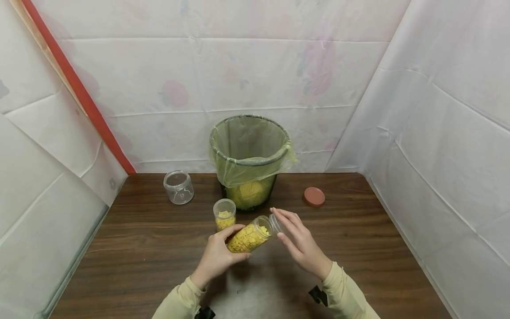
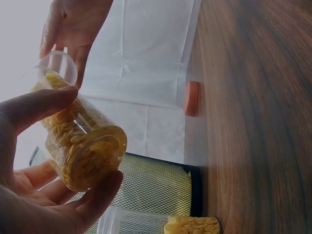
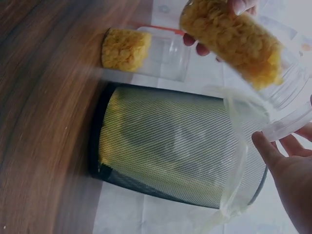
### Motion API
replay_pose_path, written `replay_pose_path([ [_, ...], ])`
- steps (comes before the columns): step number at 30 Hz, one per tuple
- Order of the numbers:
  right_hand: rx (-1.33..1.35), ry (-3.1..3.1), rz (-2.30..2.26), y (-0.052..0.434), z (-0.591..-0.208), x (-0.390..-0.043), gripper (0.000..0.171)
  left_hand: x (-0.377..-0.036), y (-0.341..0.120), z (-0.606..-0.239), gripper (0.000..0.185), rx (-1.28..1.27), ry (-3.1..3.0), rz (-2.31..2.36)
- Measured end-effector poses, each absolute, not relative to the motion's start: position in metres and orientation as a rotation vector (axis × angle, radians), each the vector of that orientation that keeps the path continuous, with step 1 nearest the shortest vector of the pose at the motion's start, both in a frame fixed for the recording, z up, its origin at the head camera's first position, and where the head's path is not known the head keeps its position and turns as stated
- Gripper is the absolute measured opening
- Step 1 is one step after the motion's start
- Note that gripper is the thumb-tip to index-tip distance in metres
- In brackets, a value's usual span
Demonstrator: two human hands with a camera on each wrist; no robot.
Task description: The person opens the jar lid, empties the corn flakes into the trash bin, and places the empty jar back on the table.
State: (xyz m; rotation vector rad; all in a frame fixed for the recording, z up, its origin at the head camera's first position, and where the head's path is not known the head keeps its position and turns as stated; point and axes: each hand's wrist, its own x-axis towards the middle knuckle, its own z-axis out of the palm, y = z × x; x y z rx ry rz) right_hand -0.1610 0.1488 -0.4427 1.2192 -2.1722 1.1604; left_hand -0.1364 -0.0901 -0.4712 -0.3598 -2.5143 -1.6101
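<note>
Gripping a tilted jar of yellow flakes (image 1: 250,237) above the wooden table (image 1: 358,248), the left hand (image 1: 217,257) curled round its base; the right hand (image 1: 300,241), fingers straight, touched its open mouth. Behind stood a lined mesh bin (image 1: 249,155); a smaller open jar (image 1: 224,214) stood just beside the held one.

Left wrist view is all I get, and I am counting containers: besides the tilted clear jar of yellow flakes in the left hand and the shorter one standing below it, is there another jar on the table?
Observer: Yes. An empty clear glass jar stands open on the brown wooden table, beyond the left hand and to the left of the black mesh bin, apart from it.
Operator: Is that bin lined?
Observer: Yes, a pale green plastic bag is folded over its rim.
Operator: Anything inside?
Observer: A yellow heap shows through the mesh at the bottom.
</note>
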Motion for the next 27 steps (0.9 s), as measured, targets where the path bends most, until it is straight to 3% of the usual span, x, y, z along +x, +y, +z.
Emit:
replay_pose_path([
  [27,0.942,-2.448,0.861,0.177,-0.505,-0.189,0.058,-0.134,-0.097,-0.472,0.063,-0.352,-2.350,-1.684],
])
